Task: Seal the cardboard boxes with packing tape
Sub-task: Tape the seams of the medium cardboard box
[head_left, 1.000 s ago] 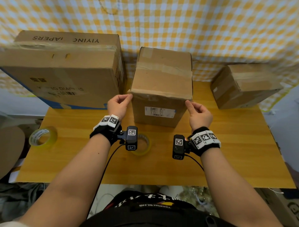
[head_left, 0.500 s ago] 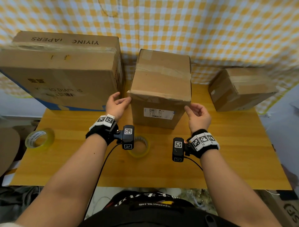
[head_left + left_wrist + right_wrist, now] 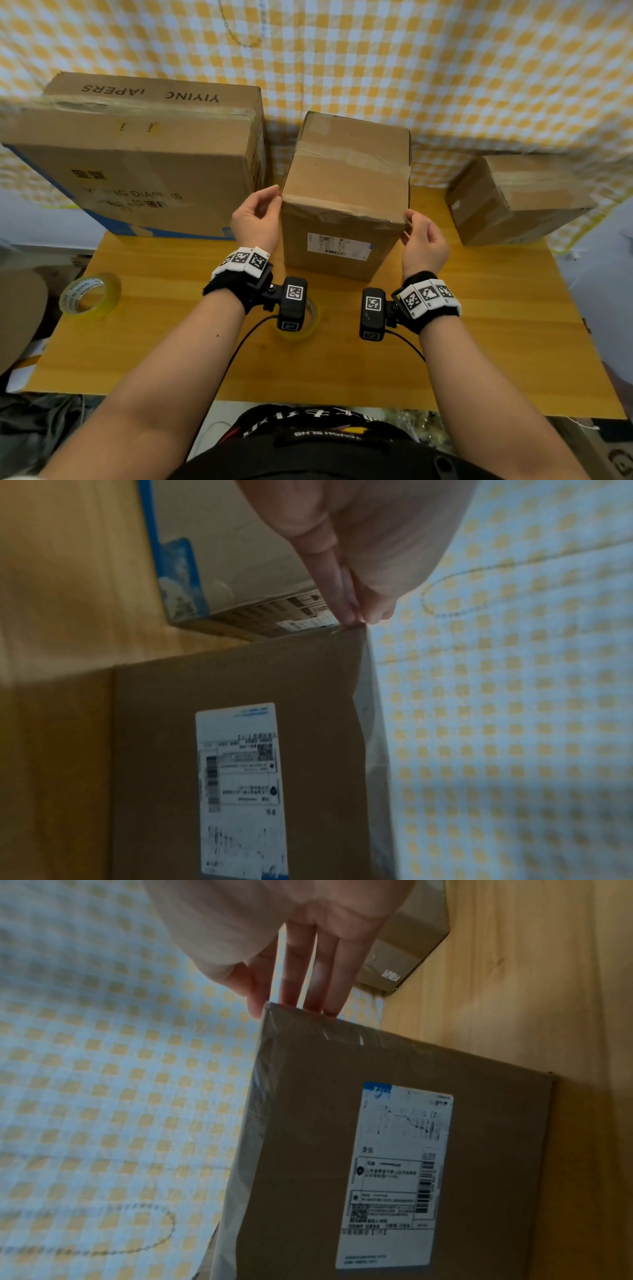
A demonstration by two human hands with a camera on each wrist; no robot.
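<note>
1. The middle cardboard box [image 3: 346, 192] stood upright on the wooden tabletop [image 3: 479, 325], directly ahead of me and between my two hands. A white shipping label [image 3: 337, 244] faced me on its near side.
2. My left hand [image 3: 255, 219] was at the box's upper near left corner. In the left wrist view its fingertips [image 3: 349, 612] were drawn together and touched that corner; whether they pinched tape there I could not tell.
3. My right hand [image 3: 423, 240] was at the upper near right corner. In the right wrist view its fingers [image 3: 291, 982] lay straight and slightly spread, the tips resting on the taped edge, gripping nothing.
4. Clear packing tape [image 3: 342, 1031] ran along the box's top near edge and folded over the right corner, where it looked wrinkled and glossy.
5. A large cardboard box [image 3: 137, 154] with printed lettering stood at the far left of the tabletop, just beside the middle box.
6. A small cardboard box [image 3: 513, 202] lay at the far right, apart from my right hand.
7. One tape roll [image 3: 90, 296] lay flat near the tabletop's left edge, well apart from both hands.
8. A second tape roll [image 3: 313, 320] lay in front of the middle box, largely hidden beneath my left wrist camera [image 3: 293, 303].
9. A yellow-and-white checked cloth [image 3: 411, 68] hung behind all three boxes.
</note>
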